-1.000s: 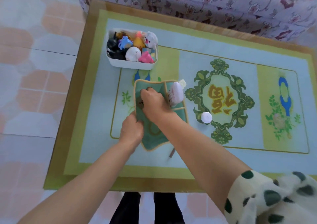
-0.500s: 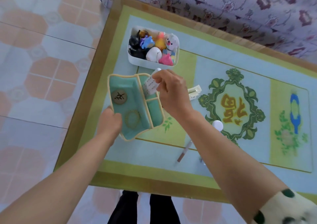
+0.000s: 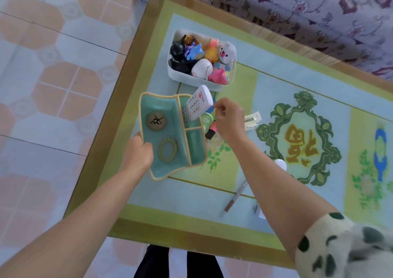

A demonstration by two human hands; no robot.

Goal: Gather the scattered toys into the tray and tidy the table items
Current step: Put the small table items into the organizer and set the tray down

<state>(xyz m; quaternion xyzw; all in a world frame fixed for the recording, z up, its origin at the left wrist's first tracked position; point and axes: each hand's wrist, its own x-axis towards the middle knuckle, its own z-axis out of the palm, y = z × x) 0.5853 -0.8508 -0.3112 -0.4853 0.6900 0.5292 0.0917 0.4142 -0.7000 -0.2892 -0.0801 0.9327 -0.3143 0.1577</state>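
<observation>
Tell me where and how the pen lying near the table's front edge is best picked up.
Pinch the pen mid-barrel from above, fingers across its width. It lies flat and diagonal on the table, both long sides free; the thin ends probably offer less hold.

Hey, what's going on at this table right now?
A person is tidying. The left hand grips the teal organizer by its edge; the right hand is at the white remote leaning in its side compartment, contact unclear. The toys sit in the white bin. A marker, hair clip and pen lie on the table.
</observation>
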